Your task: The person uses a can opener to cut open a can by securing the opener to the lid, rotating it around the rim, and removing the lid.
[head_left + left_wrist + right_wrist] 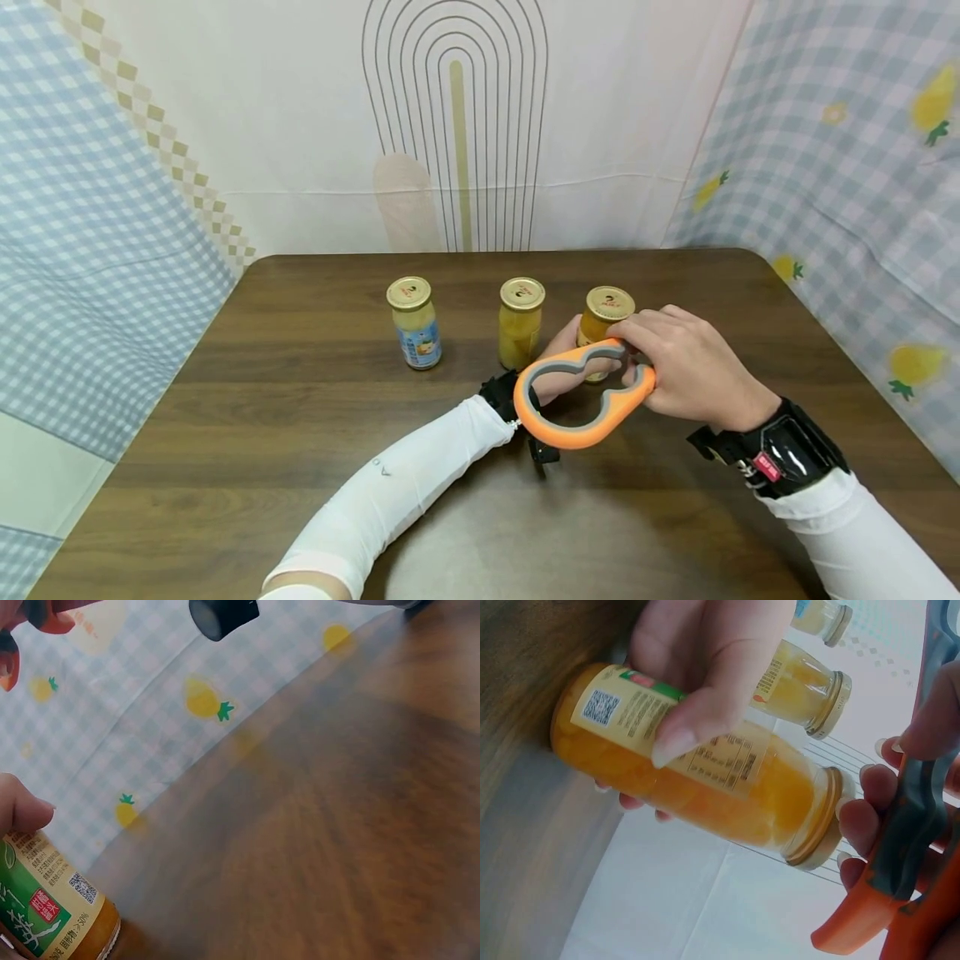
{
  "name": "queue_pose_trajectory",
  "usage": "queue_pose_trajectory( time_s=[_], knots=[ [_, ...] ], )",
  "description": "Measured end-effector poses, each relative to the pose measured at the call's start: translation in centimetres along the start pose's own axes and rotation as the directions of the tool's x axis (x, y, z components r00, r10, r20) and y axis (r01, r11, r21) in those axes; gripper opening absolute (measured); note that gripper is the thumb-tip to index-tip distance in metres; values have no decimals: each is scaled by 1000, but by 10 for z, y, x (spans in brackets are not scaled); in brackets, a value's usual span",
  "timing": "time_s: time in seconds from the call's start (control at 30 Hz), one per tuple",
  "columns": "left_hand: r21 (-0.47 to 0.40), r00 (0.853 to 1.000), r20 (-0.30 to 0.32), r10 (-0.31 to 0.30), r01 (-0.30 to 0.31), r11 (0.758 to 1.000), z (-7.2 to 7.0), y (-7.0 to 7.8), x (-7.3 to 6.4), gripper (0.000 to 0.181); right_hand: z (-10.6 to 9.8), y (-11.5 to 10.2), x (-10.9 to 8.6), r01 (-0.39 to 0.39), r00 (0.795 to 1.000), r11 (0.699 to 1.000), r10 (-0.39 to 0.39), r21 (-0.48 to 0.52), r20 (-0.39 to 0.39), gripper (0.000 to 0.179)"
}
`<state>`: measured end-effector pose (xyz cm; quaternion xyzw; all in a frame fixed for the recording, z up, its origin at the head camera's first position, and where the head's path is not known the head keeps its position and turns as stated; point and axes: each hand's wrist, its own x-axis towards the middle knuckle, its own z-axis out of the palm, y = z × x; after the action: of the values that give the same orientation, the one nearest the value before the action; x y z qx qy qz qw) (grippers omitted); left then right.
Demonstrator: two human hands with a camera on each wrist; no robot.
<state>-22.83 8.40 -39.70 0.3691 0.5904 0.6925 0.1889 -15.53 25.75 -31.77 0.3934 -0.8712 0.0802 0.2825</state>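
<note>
My left hand [564,340] grips a glass jar of orange fruit [780,802] with a gold lid, at the right of the three jars. In the right wrist view its thumb lies across the jar's cream label, and several fingertips show on the far side. My right hand [693,367] holds an orange jar opener [581,435] with a grey inner lining. The opener stands in front of the gripped jar, apart from its lid in the right wrist view. The left wrist view catches only the jar's lower part and a thumb.
A jar of yellow fruit [519,329] stands just left of the held jar. Farther left is a paler jar with a blue label [418,342]. All are toward the back of the brown wooden table [247,433]. Patterned cloths [300,108] hang behind and at both sides.
</note>
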Motion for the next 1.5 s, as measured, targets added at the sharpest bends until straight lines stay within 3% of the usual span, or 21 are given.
queue_pose_trajectory(
  time_s=[0.2, 0.33, 0.5, 0.73, 0.97, 1.27, 1.5],
  knots=[
    [71, 998, 35, 48, -50, 996, -1, 15, -7, 34, -3, 2, 4, 23, 1000, 1000, -23, -1, -15, 29],
    [196, 1000, 23, 18, -22, 980, -1, 22, -15, 45, -4, 2, 5, 27, 1000, 1000, -27, -5, -15, 29],
    [249, 999, 37, -22, 12, 968, -2, 25, -21, 51, -4, 0, 4, 26, 999, 1000, -26, 0, -19, 30],
    [226, 998, 30, -56, 47, 973, -6, 14, -25, 49, -4, -1, 4, 34, 999, 999, -34, 6, -29, 30],
    [220, 999, 40, -35, 25, 975, -10, -3, -33, 59, -5, -4, 2, 33, 999, 999, -33, 15, -39, 30],
    [219, 990, -15, -141, 141, 965, -12, -8, -46, 70, -5, -2, 0, 41, 996, 999, -38, 32, -77, 29],
    [226, 988, -25, -149, 151, 962, -14, -9, -44, 70, -6, -1, 0, 47, 995, 998, -45, 30, -85, 29]
  ],
)
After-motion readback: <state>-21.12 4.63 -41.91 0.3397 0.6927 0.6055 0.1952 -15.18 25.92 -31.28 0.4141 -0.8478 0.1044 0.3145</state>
